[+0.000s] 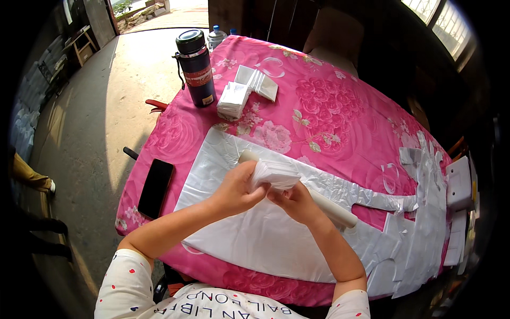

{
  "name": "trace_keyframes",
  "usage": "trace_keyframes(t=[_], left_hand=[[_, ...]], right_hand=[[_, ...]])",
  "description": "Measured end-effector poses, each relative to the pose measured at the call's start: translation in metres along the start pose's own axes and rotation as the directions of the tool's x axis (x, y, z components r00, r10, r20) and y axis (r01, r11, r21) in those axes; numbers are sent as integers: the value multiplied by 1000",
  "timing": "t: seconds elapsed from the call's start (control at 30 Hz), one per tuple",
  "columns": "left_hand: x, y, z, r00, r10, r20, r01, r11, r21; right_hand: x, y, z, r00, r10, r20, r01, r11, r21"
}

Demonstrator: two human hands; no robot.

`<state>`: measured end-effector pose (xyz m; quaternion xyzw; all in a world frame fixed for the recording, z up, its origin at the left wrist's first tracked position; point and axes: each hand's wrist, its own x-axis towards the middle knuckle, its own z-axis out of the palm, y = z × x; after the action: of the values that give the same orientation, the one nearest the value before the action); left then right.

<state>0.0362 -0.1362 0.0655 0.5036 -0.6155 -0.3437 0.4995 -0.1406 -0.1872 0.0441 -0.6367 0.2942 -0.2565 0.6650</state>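
Note:
Over the middle of the table, my left hand (237, 186) and my right hand (295, 202) are closed together on a folded stack of thin white plastic sheets (277, 175). My left fingers wrap its left side, and my right thumb and fingers pinch its lower edge. Under my hands lies a pale roller tube (336, 209), partly hidden by them. It rests on flat white plastic bags (228, 228) spread across the near side of the table. More folded white stacks (234, 98) sit beyond my hands.
A pink flowered cloth covers the table (329, 114). A dark thermos (196, 69) stands at the far left, and a black phone (156, 189) lies near the left edge. Loose plastic handles (419, 159) spread over the right side. At the far left, another person's leg (32, 174) shows.

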Motion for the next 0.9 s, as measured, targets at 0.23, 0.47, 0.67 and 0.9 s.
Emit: trace_keyframes(t=[0.23, 0.47, 0.67, 0.9], left_hand=[[122, -45, -52, 984, -64, -169, 152, 799, 582], [172, -73, -51, 986, -117, -119, 166, 642, 748], [159, -103, -45, 941, 310, -138, -107, 658, 745], [125, -142, -73, 851, 303, -429, 87, 724, 684]], right_hand=[[117, -10, -13, 946, -162, -280, -100, 678, -729], [181, 24, -6, 928, -264, -263, -130, 430, -893], [210, 53, 0, 923, -253, -291, -141, 483, -864], [215, 49, 2, 910, -196, -366, -239, 472, -848]])
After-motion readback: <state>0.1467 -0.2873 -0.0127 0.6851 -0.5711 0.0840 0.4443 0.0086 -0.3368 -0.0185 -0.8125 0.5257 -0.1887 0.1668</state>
